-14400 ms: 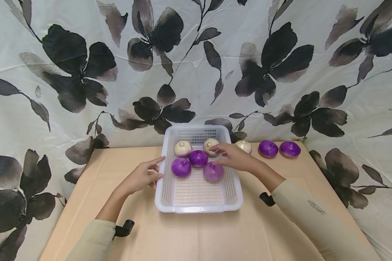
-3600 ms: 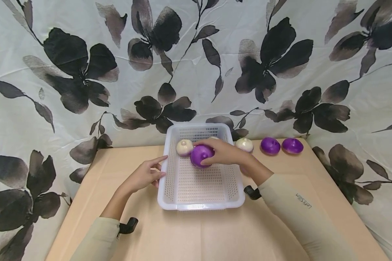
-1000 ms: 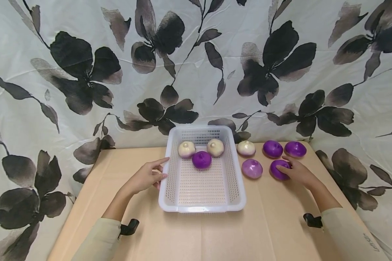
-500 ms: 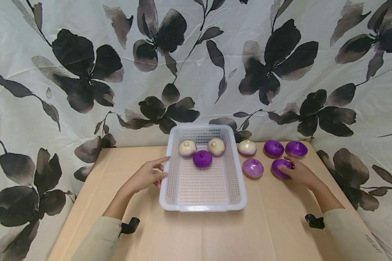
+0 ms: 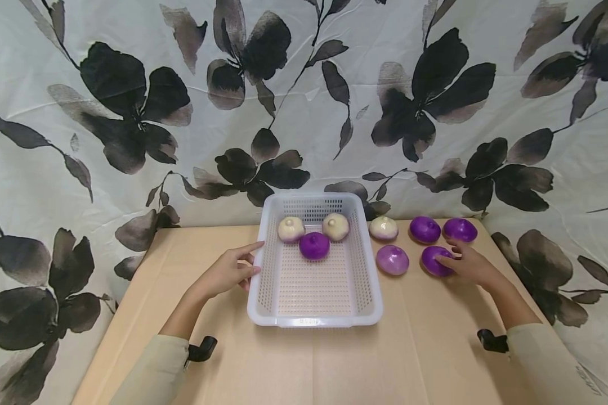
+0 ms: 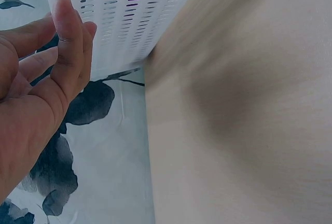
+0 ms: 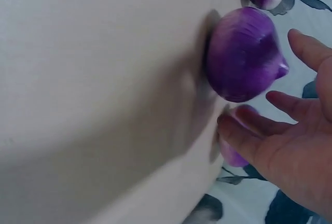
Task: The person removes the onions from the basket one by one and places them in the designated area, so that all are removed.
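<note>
In the head view a white perforated plastic basket [image 5: 314, 322] holds one purple onion [image 5: 314, 246] and two pale onions, a left one [image 5: 291, 229] and a right one [image 5: 336, 227]. My left hand [image 5: 229, 271] touches the basket's left rim with its fingertips; the left wrist view has its loosely bent fingers [image 6: 72, 42] against the outer wall. Beside a dark purple onion [image 5: 437, 261] on the table, my right hand [image 5: 471, 265] has its fingers spread. The right wrist view shows a gap between this hand and the onion [image 7: 243, 55].
Right of the basket, a pale onion [image 5: 383, 229] and two purple ones, one [image 5: 425, 230] beside another [image 5: 460, 230], line the table's back edge. A lighter purple onion [image 5: 392, 260] lies in front of them. Floral cloth [image 5: 334, 112] hangs behind the wooden table [image 5: 304, 365].
Two purple onions have moved from the basket to the table on the right since the earliest frame. In the last half second my right fingers let go of the dark purple one and drew back.
</note>
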Demonstrator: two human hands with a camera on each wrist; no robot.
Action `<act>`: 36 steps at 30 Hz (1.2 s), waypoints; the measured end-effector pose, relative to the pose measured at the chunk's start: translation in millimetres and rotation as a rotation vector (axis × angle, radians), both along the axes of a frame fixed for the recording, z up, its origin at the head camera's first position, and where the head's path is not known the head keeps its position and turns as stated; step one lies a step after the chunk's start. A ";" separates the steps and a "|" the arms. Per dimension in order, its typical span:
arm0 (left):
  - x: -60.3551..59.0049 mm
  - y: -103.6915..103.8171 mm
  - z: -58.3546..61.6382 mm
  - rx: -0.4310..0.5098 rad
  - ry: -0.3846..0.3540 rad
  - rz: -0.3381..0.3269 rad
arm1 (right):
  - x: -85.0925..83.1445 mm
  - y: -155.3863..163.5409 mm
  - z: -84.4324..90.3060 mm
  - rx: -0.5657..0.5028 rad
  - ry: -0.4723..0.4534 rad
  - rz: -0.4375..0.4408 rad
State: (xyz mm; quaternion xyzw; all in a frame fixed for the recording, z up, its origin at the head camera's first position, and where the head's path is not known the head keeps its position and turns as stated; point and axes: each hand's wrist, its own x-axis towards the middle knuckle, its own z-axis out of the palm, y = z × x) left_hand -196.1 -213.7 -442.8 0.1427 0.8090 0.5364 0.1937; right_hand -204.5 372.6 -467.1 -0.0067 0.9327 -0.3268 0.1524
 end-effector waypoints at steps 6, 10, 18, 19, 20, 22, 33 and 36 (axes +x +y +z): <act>0.7 1.0 1.5 -0.007 -0.003 0.005 | -1.1 -3.6 40.1 0.096 0.102 0.015; 1.4 1.6 1.9 -0.014 -0.005 0.012 | -5.6 -22.2 74.6 0.068 0.175 0.054; 1.5 2.5 2.7 -0.016 -0.008 0.008 | -24.8 -92.1 108.5 -0.045 0.193 0.156; 1.3 2.7 2.2 -0.015 -0.007 0.006 | -28.8 -100.8 108.8 -0.052 0.197 0.173; 1.2 3.2 1.8 -0.018 -0.007 0.008 | -32.9 -109.2 108.3 -0.054 0.198 0.185; 0.2 3.7 0.4 -0.018 -0.004 0.003 | -41.7 -125.3 107.0 -0.052 0.208 0.218; -0.2 1.7 2.7 -0.013 -0.002 0.005 | -86.1 -207.2 98.1 -0.100 0.097 0.419; -0.9 1.4 4.3 -0.011 -0.007 0.003 | -93.0 -225.3 95.3 -0.094 0.050 0.453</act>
